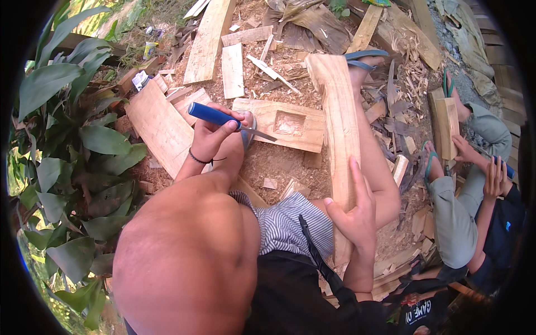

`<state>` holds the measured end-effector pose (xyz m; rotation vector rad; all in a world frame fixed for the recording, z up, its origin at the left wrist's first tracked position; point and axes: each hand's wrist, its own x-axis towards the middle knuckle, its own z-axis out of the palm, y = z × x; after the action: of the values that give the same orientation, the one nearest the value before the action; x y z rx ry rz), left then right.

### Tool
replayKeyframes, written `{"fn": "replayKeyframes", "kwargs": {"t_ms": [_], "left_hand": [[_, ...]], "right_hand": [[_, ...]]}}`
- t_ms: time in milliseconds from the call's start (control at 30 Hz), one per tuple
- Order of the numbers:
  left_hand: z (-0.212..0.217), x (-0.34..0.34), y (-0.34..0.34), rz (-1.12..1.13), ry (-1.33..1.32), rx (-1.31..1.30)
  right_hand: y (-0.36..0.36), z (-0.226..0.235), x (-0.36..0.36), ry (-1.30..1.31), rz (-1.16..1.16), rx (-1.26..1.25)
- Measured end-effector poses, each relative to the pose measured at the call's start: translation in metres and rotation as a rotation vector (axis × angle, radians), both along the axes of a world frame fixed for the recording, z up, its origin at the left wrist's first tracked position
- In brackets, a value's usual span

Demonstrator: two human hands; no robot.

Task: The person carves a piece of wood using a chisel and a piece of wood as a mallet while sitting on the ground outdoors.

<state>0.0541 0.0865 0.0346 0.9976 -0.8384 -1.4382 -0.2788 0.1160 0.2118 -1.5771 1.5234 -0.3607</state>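
The flat board (262, 114) lies on the ground in front of the person, just to the right of the left hand (219, 133). Its long side runs from left to right, with the right end a bit nearer. A square hollow (289, 123) is cut in it. The left hand is the nearer one. It is curled around a chisel (215, 115) by its blue handle, and the thin blade points right. The tip is over the board, just left of the hollow, but it is hard to tell if it touches.

The right hand (357, 215) is off to the right and nearer. Its thumb and pointing finger are spread wide, by a long thick piece of wood (341, 128) that runs from near to far. The thumb seems to lie on this wood, and no firm grip shows.
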Motion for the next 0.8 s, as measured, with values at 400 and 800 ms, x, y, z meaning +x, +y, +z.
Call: {"fn": "replayKeyframes", "kwargs": {"t_ms": [400, 800], "left_hand": [[0.001, -0.019, -0.009, 0.036, -0.103, 0.022], [-0.012, -0.009, -0.003, 0.342, -0.110, 0.017]], "right_hand": [[-0.006, -0.053, -0.002, 0.614, 0.225, -0.559], [-0.114, -0.175, 0.077, 0.525, 0.820, -0.385]]}}
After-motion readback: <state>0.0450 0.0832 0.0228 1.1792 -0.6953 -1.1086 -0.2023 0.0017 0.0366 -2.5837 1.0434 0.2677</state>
